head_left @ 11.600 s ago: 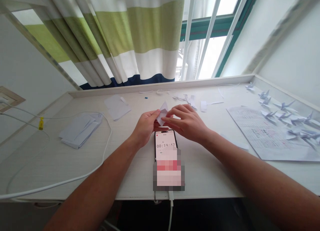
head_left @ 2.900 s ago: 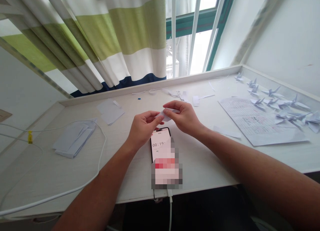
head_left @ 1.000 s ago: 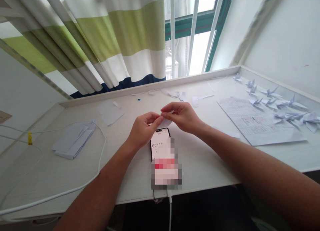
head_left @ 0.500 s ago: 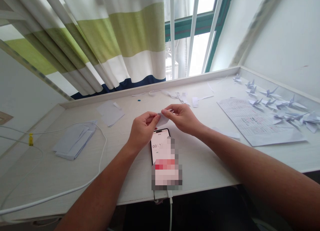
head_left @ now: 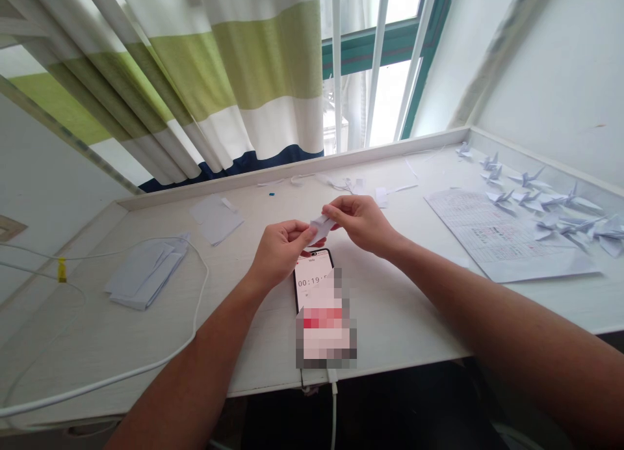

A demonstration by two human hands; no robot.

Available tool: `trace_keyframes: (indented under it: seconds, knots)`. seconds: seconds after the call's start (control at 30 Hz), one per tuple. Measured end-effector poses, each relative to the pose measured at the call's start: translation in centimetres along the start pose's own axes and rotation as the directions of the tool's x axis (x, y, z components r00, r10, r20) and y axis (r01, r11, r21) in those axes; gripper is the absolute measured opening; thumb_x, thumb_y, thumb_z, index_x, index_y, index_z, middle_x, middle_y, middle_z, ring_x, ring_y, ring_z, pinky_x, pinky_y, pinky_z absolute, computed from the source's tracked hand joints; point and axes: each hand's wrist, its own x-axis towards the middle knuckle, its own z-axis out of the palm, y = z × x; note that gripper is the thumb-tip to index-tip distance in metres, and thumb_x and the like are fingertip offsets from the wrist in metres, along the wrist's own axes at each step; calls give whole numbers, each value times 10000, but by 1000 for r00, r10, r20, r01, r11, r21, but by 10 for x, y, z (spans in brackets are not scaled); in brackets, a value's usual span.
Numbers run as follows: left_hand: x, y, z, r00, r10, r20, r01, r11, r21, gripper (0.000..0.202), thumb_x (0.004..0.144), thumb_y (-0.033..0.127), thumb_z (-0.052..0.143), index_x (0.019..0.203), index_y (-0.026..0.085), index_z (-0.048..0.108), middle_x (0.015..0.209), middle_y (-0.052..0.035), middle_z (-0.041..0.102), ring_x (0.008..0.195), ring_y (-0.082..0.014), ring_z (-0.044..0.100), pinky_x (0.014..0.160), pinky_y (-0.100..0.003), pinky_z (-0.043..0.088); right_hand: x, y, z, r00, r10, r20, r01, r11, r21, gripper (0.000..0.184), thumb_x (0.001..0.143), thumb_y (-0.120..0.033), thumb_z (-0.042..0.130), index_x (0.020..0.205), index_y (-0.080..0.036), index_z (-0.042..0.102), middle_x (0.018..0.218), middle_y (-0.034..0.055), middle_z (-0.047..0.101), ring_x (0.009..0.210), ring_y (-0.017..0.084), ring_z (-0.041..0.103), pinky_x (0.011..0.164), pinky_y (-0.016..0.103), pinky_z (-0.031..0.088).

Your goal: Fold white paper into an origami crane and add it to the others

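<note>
A small piece of folded white paper [head_left: 320,229] is held up between my two hands, above the top end of a phone. My left hand [head_left: 283,248] pinches its left side between thumb and fingers. On its upper right edge, my right hand [head_left: 358,221] is closed with thumb and forefinger. The fingertips hide part of the folds. Beneath the hands lies the phone [head_left: 316,274], showing a running timer, its lower half blurred out.
Several folded paper cranes [head_left: 529,199] stand at the right beside a printed sheet [head_left: 487,232]. Stacked paper [head_left: 146,274] and loose sheets [head_left: 217,219] lie left. A white cable [head_left: 199,307] loops across the left. Paper scraps [head_left: 351,185] lie at the back.
Both hands have tilted the paper, and more of its folded face shows. My right hand has shifted slightly right and up. The phone has not moved on the table.
</note>
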Motion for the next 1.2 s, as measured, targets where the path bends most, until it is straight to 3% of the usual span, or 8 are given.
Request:
trace_keyframes:
  seconds: [0.3,0.67,0.87,1.03,1.2]
  knots:
    - [-1,0,7,997,45,-58,-44,999,21,521,791,610,847,1030,148,801,952,-123,840,876,-282,808,659,-338,646,-5,-7,5,997,11,74,-9,1000,-28,305,844,-477,809,820,-174,781,783,64,789,697,200,729,652,331,568]
    - [-1,3,-1,996,-35,80,39,998,-47,455,801,564,862,948,142,775,919,-138,836,904,-308,820,759,-389,658,-2,-9,-2,994,-21,111,41,984,-175,275,893,-433,752,814,-172,792,804,68,797,728,193,699,676,334,531]
    - [-1,1,2,999,-25,32,26,999,-46,483,770,596,869,933,148,791,903,-119,834,876,-305,816,752,-403,667,-2,-5,0,993,-12,115,32,984,-176,293,910,-447,738,799,-178,771,773,53,776,710,187,681,682,338,531]
    - [-2,2,4,999,23,-34,-24,999,-31,474,829,589,825,1002,149,792,952,-132,836,906,-299,819,745,-382,663,-1,-1,0,999,-54,-4,53,993,-102,301,958,-474,691,909,-180,728,840,66,750,793,205,700,730,366,576]
    - [-2,2,7,988,72,-134,-77,997,-31,441,823,568,835,945,148,786,871,-105,828,835,-273,817,711,-358,664,-6,-6,4,990,-138,-20,134,982,-132,196,899,-230,671,1091,-205,700,1065,76,759,1012,233,724,873,407,601]
